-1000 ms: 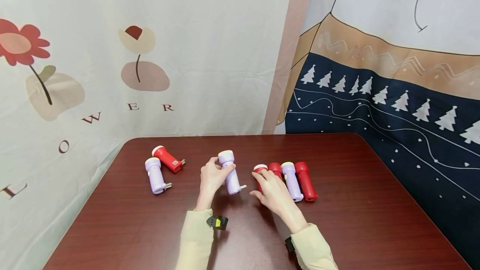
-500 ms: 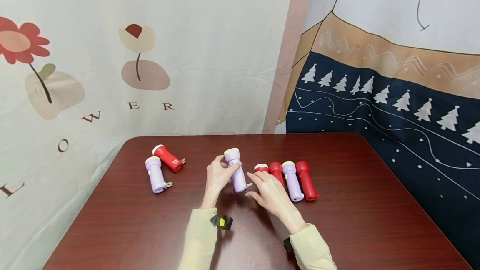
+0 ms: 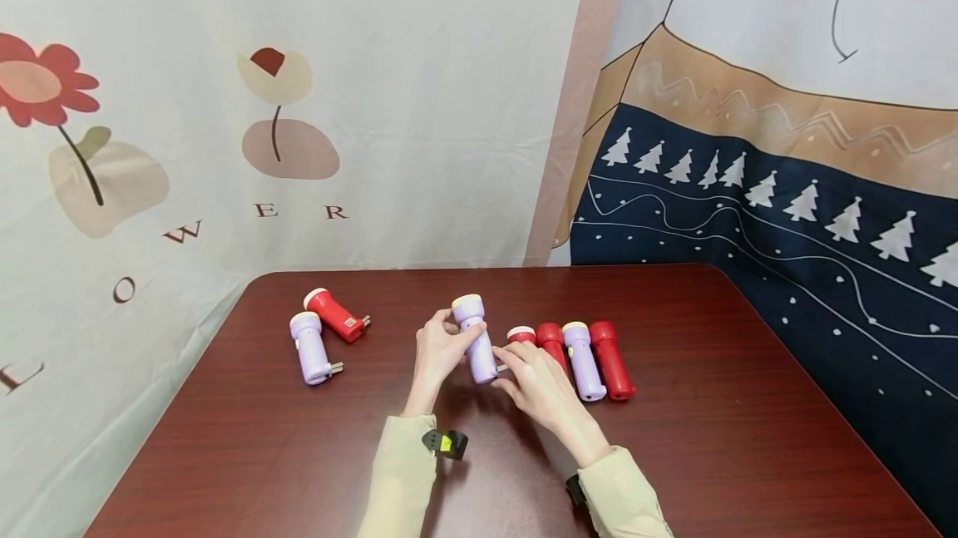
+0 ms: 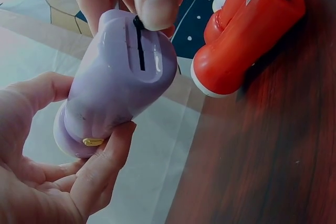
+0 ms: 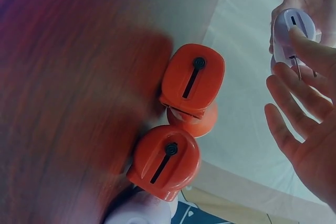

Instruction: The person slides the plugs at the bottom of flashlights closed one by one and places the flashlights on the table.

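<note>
My left hand (image 3: 437,355) grips a lilac flashlight (image 3: 477,345) above the middle of the table, its head pointing away and its base toward me. Metal plug prongs (image 5: 297,67) stick out near the base in the right wrist view. My right hand (image 3: 542,388) reaches to that base with its fingers stretched out. In the left wrist view the right thumb (image 4: 156,11) touches the black slider (image 4: 139,45) on the flashlight's end. A yellow button (image 4: 93,141) shows on the side of the body. The right fingers partly lie behind the flashlight there.
Right of the hands, a red flashlight with a white head (image 3: 521,334), a red one (image 3: 551,342), a lilac one (image 3: 583,362) and another red one (image 3: 612,361) lie side by side. At left lie a red (image 3: 337,316) and a lilac flashlight (image 3: 310,349), prongs out.
My left hand has carried the lilac flashlight to the right, until its base meets the right hand's fingers. The right hand has shifted slightly left. The other flashlights stay where they were.
</note>
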Demonstrator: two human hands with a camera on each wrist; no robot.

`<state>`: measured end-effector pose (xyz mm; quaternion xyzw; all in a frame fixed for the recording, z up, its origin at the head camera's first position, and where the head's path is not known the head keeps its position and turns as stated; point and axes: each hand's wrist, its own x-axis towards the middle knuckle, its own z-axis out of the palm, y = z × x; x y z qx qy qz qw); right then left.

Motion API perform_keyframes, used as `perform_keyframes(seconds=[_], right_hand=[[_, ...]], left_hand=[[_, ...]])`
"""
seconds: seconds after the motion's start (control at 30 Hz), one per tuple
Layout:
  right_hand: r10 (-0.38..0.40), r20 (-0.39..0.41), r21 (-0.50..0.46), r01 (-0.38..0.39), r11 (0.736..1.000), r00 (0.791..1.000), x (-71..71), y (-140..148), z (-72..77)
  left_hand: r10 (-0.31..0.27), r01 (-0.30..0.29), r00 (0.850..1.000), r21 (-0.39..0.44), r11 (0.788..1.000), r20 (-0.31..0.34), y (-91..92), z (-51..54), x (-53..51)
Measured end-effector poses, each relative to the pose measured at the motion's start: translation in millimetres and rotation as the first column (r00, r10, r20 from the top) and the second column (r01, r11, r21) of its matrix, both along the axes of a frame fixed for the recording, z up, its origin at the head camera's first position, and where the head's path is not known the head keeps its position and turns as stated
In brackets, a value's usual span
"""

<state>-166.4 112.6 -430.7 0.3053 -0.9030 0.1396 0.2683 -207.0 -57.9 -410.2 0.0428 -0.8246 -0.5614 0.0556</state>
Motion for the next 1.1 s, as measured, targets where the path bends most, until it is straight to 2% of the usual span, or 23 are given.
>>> perform_keyframes(seconds=[0.37,0.77,1.1], right_hand=[[0.024,0.019,-0.056,-0.023,0.998,1.0,-0.9,1.7,-0.2],[0.007,-0.056,-0.066,-0.011,0.998,0.998,-3.3,2.3,-3.8],[-0.003,-0.079,-0.077,-0.003,0.997,0.997,-1.9,2.0,-2.9]], left_hand=[[0.002,-0.002,1.0,0.009,1.0,-0.009,2.0,-1.1,-0.3],[0.014,-0.014,1.0,-0.032,0.999,-0.012,6.0,0.6,-0.2],[0.02,-0.02,1.0,-0.078,0.997,0.002,6.2,2.6,0.8]])
